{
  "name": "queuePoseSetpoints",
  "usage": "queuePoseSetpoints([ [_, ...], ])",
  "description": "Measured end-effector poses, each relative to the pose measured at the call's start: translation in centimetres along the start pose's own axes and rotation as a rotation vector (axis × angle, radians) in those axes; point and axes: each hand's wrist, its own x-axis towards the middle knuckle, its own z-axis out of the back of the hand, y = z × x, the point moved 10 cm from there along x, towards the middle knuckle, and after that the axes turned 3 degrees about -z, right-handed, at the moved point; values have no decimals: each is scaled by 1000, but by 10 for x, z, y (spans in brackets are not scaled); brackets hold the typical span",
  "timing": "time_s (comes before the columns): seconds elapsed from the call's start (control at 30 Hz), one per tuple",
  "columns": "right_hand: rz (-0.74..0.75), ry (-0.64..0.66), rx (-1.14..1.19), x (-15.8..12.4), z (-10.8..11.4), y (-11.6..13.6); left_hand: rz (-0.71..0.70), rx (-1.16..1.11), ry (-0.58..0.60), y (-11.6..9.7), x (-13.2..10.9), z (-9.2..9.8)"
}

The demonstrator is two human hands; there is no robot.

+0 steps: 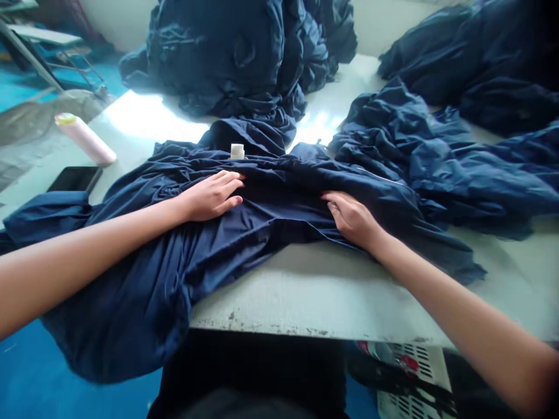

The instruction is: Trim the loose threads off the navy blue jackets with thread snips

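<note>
garment: navy blue garment [183,256], rumpled, spread across the white table [314,291], one end hanging off the front edge
left hand [213,195]: flat on it, fingers loosely open
right hand [351,220]: fingers curled, pinching a fold
nearby: small white spool [237,151] just behind, pink thread cone [85,138], phone [75,178] far left

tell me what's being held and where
Left hand lies flat on the navy garment, gripping nothing. Right hand presses a fold of it, fingers bent; a grip cannot be told.

Garment workshop: navy fabric heaps [244,52], worktable [305,291].
</note>
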Motion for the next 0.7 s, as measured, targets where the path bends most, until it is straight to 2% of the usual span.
queuePoseSetpoints([
  [0.1, -38, -98, 40, 2, 27, 21, 13, 14, -60, -3, 9, 20],
  [0.2, -79, -166, 204, 7, 45, 65, 92, 2, -127, -31, -5, 40],
  [0.27, -54, -121, 260, 15, 41, 99, 205, -45, -99, -49, -25, 46],
  [0.33, -42, 14, 289, 22, 24, 122, 356, -96, 22, -62, -53, 42],
  [0.4, -81, 215, 377, 22, 4, 129, 406, -182, 139, -81, -80, 40],
  [0.5, -172, 513, 538, -1, -13, 126, 181, -508, 227, -134, -105, 41],
  [0.57, -199, 635, 518, -21, -13, 122, 122, -667, 225, -154, -117, 44],
  [0.63, -200, 609, 401, -33, -9, 116, 262, -574, 122, -144, -127, 44],
  [0.7, -175, 451, 269, -36, -5, 111, 456, -346, 13, -121, -139, 45],
])
